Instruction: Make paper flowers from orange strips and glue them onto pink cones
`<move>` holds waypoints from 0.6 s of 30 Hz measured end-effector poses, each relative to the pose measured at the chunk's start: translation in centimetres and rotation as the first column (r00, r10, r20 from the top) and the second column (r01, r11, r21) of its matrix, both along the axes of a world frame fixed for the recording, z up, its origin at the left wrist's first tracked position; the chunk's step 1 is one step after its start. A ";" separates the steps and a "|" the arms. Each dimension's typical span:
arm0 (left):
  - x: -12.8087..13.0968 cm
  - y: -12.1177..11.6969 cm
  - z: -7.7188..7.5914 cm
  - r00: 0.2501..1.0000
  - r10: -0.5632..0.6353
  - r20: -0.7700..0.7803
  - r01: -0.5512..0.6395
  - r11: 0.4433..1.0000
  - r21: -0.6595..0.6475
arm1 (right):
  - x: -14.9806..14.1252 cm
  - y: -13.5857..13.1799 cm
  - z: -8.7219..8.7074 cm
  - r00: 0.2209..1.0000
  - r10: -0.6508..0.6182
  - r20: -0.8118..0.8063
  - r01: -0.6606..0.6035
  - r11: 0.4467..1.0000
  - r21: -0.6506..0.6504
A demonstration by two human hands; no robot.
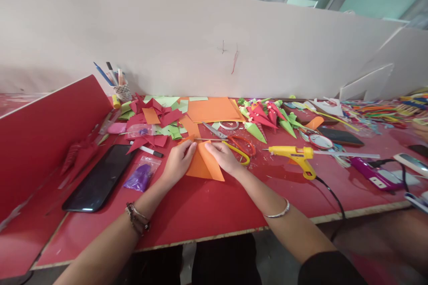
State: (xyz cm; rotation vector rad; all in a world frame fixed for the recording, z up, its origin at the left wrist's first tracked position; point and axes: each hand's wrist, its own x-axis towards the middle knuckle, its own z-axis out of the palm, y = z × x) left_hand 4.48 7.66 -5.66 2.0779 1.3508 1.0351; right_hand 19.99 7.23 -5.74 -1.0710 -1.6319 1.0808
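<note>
My left hand (180, 159) and my right hand (222, 156) both grip a piece of orange paper (203, 164) above the red tabletop. The paper is bent, with a crease or fold running down it, and its lower corners point toward me. My fingers are closed on its upper part, thumbs on top. Just behind my right hand lie scissors (245, 145) with orange and yellow handles, partly hidden by that hand. A thin stick (216, 140) shows between the hands, behind the paper. Farther back is a stack of orange paper (212, 109).
Left lie a black phone (98, 180), a purple packet (138, 178), a marker (147, 149) and red and green paper scraps (160, 118). Right are a yellow glue gun (294, 156) with cord, paper cones (261, 118) and a purple power strip (374, 173). A white partition (167, 40) stands behind.
</note>
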 end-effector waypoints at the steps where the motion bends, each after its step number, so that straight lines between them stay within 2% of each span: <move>1: 0.0 0.1 0.0 1.000 -0.005 0.028 0.005 1.000 -0.014 | 0.0 -0.1 0.0 1.000 0.000 0.007 0.000 1.000 -0.005; 10: -0.1 0.3 -0.1 0.989 0.013 0.149 0.003 0.994 -0.109 | -0.3 -0.2 -0.4 0.999 -0.034 0.026 0.035 0.999 -0.015; 18: -0.1 0.6 0.0 0.992 0.066 0.105 -0.057 0.994 -0.094 | -0.3 0.0 -0.5 0.997 -0.061 0.040 0.060 0.998 0.023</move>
